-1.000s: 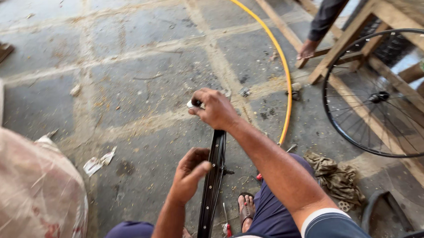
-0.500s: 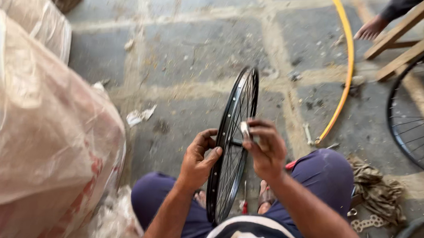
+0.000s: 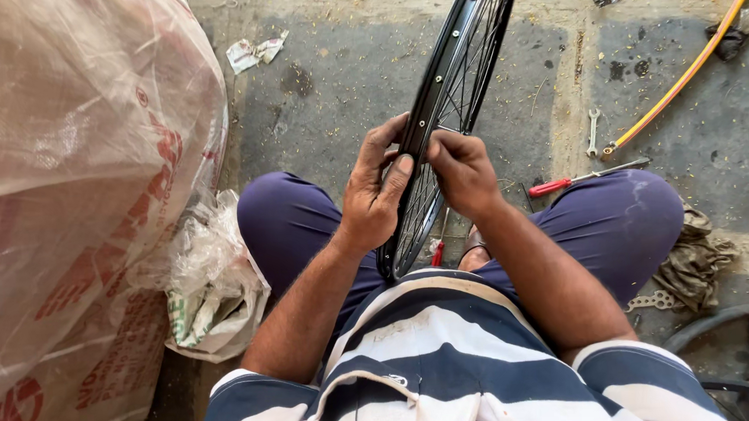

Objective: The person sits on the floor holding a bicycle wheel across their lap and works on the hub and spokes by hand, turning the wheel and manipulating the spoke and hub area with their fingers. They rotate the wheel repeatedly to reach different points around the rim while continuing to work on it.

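Gripping the black spoked bicycle wheel rim, upright between the knees, the left hand pinches its edge; the right hand presses fingertips at the spokes; keeping the rim steady should help.

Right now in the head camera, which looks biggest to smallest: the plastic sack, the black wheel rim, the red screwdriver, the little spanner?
1. Plastic sack, though it's nearest the camera
2. Black wheel rim
3. Red screwdriver
4. Spanner
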